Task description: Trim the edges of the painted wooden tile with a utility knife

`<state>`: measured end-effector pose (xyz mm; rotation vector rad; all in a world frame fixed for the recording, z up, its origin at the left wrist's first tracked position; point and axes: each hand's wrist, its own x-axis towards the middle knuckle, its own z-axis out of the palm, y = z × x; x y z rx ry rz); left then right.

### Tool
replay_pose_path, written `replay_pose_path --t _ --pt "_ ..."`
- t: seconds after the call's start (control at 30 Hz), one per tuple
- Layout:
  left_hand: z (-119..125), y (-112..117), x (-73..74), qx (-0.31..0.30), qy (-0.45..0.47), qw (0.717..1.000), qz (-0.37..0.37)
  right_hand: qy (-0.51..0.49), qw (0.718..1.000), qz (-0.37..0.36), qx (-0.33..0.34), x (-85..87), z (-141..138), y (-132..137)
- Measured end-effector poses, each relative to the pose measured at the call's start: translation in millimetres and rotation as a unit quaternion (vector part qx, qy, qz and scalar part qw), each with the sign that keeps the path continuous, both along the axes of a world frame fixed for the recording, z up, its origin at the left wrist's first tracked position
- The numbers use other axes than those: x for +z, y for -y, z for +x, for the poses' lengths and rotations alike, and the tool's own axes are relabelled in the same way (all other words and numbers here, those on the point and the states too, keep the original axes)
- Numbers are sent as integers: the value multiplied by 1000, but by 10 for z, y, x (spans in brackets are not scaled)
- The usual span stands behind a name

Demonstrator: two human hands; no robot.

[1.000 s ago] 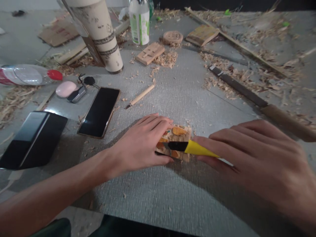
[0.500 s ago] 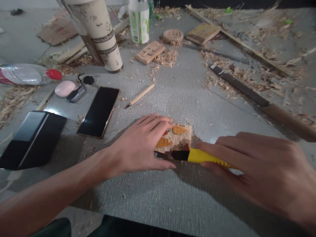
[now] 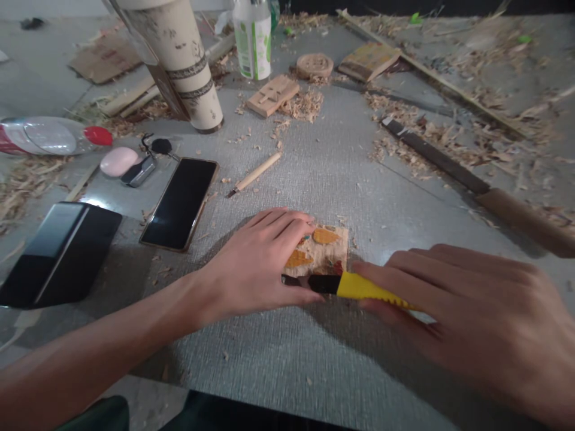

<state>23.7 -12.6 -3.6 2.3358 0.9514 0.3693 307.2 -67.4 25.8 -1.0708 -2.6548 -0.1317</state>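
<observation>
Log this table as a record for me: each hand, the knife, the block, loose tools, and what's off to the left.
Left hand: steadying the block
Right hand: gripping the yellow knife
Knife: along the block's near edge, pointing toward the left hand; blade contact unclear
Block: pale with orange patches, partly covered by the left hand
Loose tools: slim carving tool, long wooden-handled tool
To the left: phone, red-capped bottle lying down

Cool light glazes the grey, finely textured surface, with a whitish strip behind its far edge at left, a black strip at right, and pale floor below its near edge.
</observation>
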Motion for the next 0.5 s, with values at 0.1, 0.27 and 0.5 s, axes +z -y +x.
replay_pose_path --t 0.1,0.27,0.5 --pt "0 5 -18 3 1 1000 8 5 1000 -11 -5 -17 6 12" --pt "17 14 -14 7 -8 1000 9 13 1000 -7 -5 -11 5 12" --pt "35 20 0 8 -16 1000 16 -3 1000 -5 -5 -2 -18 -9"
